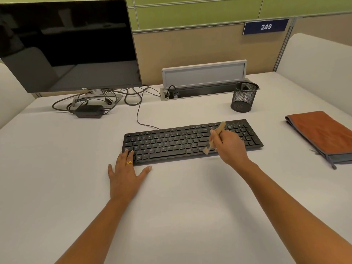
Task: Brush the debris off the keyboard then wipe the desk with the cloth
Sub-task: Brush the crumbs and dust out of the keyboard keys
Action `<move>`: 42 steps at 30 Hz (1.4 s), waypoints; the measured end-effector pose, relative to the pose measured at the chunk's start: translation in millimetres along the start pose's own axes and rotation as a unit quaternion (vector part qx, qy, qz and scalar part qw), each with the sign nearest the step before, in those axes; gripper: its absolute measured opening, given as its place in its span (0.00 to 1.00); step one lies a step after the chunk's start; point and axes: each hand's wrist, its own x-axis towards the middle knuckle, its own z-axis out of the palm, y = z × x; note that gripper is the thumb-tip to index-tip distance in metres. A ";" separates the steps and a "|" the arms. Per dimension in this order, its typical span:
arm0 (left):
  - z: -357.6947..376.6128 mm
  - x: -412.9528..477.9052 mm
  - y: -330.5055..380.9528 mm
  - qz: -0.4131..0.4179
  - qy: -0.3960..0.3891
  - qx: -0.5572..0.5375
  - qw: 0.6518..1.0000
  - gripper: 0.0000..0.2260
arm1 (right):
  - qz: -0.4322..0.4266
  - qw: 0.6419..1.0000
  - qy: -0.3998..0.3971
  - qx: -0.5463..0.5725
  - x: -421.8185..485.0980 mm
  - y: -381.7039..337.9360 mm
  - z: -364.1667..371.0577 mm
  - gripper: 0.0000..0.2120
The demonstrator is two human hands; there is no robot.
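The right hand (228,146) clamps the brush (217,135), with its bristles at the near edge of the keyboard (171,143). The debris (238,123) lies to their right. The left hand (124,172), fingers spread, rests on the left corner.

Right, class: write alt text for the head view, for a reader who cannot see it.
A right hand holds a brush on a black keyboard; the left hand rests on its left corner. An orange cloth lies to the right.
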 end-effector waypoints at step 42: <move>31.1 21.6 91.4 0.156 -0.048 0.023 0.986 0.45 | 0.005 0.997 0.064 0.038 -8.7 17.7 -16.8 0.21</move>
